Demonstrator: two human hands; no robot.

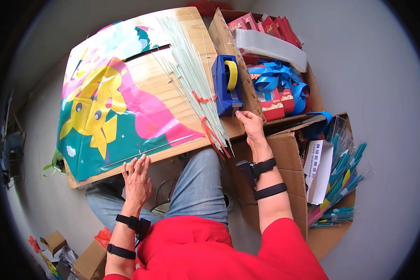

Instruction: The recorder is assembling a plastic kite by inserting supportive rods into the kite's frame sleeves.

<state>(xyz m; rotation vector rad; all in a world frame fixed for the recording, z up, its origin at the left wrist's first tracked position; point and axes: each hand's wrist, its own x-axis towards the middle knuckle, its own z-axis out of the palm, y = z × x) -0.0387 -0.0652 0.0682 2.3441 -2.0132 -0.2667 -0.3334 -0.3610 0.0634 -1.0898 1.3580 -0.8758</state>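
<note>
A thin printed plastic sheet (pixel 126 109), teal and pink with a yellow cartoon figure, lies on the wooden board (pixel 186 147). Along its near edge runs a slim pale rod (pixel 165 143). My left hand (pixel 137 179) rests its outstretched fingertips on the sheet's near edge, just below the rod. At the right of the board stands a blue tape dispenser (pixel 222 93) with a yellow roll (pixel 231 75). The thumb and forefinger of my right hand (pixel 252 125) pinch at its cutter, on the tape end; the piece between them is barely visible.
A bundle of thin pale sticks (pixel 191 70) with red ties (pixel 210 133) lies left of the dispenser. Cardboard boxes at the right hold red packets (pixel 273 109), blue ribbon (pixel 277 77), a white carton (pixel 318 170) and rolled teal sheets (pixel 343 172). More boxes (pixel 91 261) sit lower left.
</note>
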